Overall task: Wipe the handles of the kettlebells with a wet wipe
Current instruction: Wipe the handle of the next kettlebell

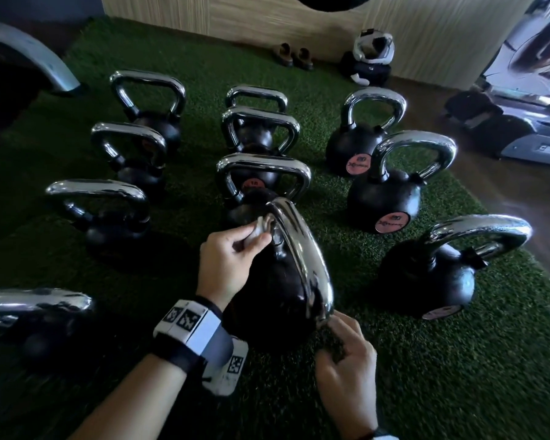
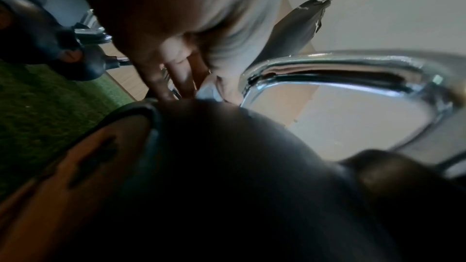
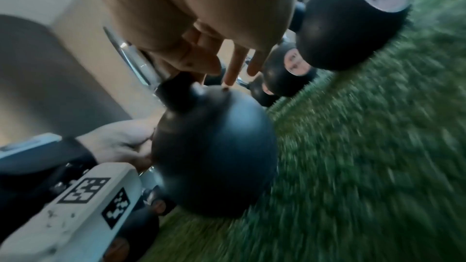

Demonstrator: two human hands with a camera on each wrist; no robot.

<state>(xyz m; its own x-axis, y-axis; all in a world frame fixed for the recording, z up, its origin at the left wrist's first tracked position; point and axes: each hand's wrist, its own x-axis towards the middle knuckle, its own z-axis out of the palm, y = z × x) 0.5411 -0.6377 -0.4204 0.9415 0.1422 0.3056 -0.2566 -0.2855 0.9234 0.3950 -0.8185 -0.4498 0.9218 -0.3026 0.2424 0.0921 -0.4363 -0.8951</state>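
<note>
While left hand (image 1: pixel 227 260) pinches wet wipe (image 1: pixel 261 227) against far handle (image 1: pixel 302 252) leg, right hand (image 1: pixel 346 373) grips near leg.

We see a dim head view, its edges bowed and dark, with glare on the chrome kettlebell handles (image 1: pixel 302 249), while both wrist views are smeared by blur, the turf (image 3: pixel 365 156) streaked.

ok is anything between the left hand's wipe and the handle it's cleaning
Nothing visible. The left hand pinches the wipe right against the far end of the handle, while the right hand steadies its near end.
</note>
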